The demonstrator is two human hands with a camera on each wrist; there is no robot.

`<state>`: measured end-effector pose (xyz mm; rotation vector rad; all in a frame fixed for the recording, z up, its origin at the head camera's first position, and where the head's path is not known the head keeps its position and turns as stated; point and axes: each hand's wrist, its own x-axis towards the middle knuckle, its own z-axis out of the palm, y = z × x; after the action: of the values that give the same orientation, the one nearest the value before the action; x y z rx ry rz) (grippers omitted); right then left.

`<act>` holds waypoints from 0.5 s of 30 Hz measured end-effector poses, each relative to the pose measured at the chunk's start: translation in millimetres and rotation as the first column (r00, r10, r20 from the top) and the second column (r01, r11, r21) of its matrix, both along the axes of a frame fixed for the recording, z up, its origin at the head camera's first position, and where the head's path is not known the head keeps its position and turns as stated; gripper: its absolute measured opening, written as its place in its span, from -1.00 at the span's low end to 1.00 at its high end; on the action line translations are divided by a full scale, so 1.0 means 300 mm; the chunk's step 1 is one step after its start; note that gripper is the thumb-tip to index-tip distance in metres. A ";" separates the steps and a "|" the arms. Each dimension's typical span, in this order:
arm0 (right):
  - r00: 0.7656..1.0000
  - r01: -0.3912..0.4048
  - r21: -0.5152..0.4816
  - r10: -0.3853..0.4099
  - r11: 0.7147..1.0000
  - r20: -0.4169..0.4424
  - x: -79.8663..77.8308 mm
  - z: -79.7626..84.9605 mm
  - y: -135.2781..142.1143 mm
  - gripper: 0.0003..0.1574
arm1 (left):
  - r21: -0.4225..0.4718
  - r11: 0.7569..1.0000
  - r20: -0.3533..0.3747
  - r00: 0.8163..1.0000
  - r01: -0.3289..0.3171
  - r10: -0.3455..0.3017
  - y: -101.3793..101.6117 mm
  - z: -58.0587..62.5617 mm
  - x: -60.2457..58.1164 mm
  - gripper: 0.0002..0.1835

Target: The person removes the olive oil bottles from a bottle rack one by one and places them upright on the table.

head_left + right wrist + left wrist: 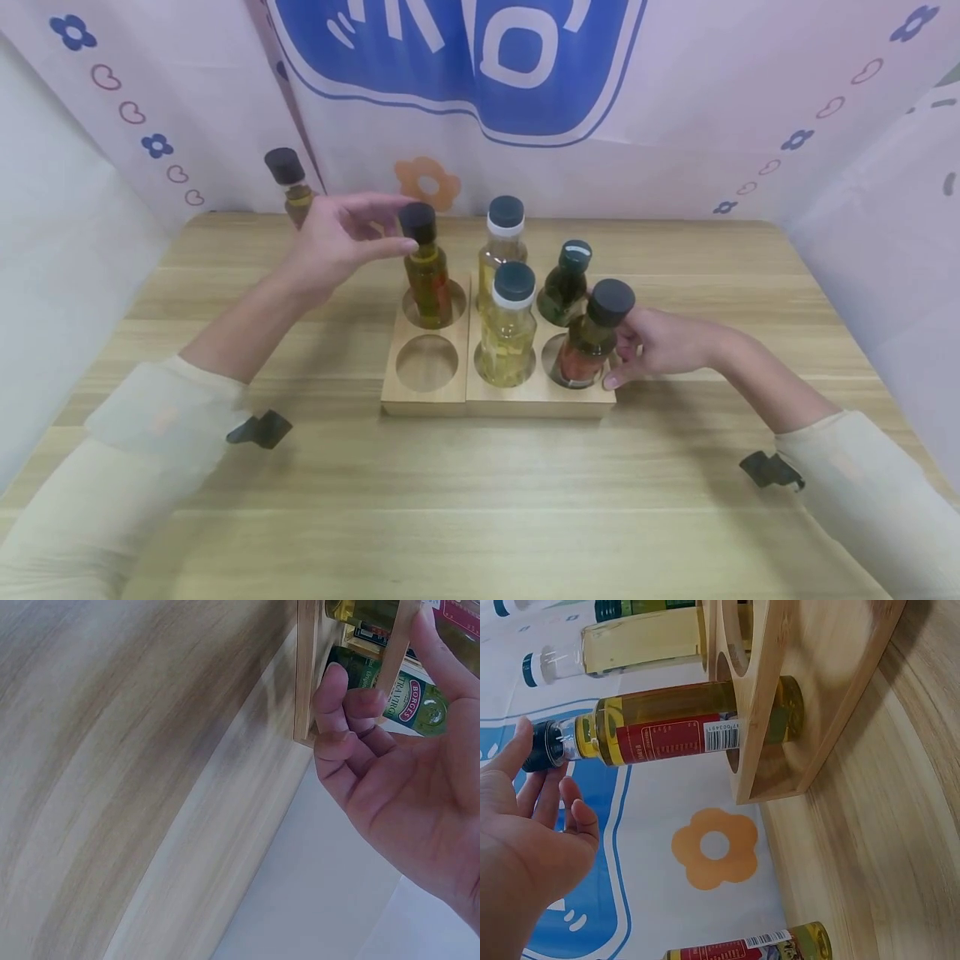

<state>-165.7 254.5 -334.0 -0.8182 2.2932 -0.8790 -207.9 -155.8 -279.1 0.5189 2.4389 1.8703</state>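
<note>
My left hand (341, 237) pinches the black cap of an oil bottle (429, 279) between thumb and fingers. That bottle stands upright in the back left hole of a wooden rack (427, 408); in the left wrist view its red label and base (786, 709) show through the rack's open side. At the rack's right end, my right hand (660, 342) grips the side, with the thumb (439, 652) on the upper board and the other fingers curled below. Close to that thumb, a black-capped bottle with a red label (585, 350) sits in the front right hole.
Two pale oil bottles with green caps (508, 337) fill the middle holes. Behind at the right is a dark green bottle (564, 287). The front left hole (426, 364) holds no bottle. Another black-capped bottle (296, 192) stands behind my left hand, near a printed cloth backdrop (360, 150).
</note>
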 end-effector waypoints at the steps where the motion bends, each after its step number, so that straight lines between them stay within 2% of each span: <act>1: 1.000 -0.001 0.000 0.001 1.000 0.000 0.000 0.001 0.000 -0.05 | 0.002 1.000 0.005 1.000 -0.004 0.004 0.001 0.000 -0.001 -0.59; 4: 1.000 -0.003 0.000 0.003 1.000 -0.003 0.001 0.004 0.000 -0.04 | 0.013 1.000 0.009 1.000 -0.008 0.008 0.004 -0.002 -0.003 -0.60; 15: 1.000 -0.001 0.004 0.001 1.000 -0.006 0.000 0.000 -0.003 -0.12 | -0.037 0.999 0.008 1.000 -0.010 0.011 0.021 -0.015 -0.010 -0.59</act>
<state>-165.6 253.6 -334.0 -0.8208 2.2987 -0.8730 -210.8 -149.5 -283.7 0.4968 2.4712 1.8230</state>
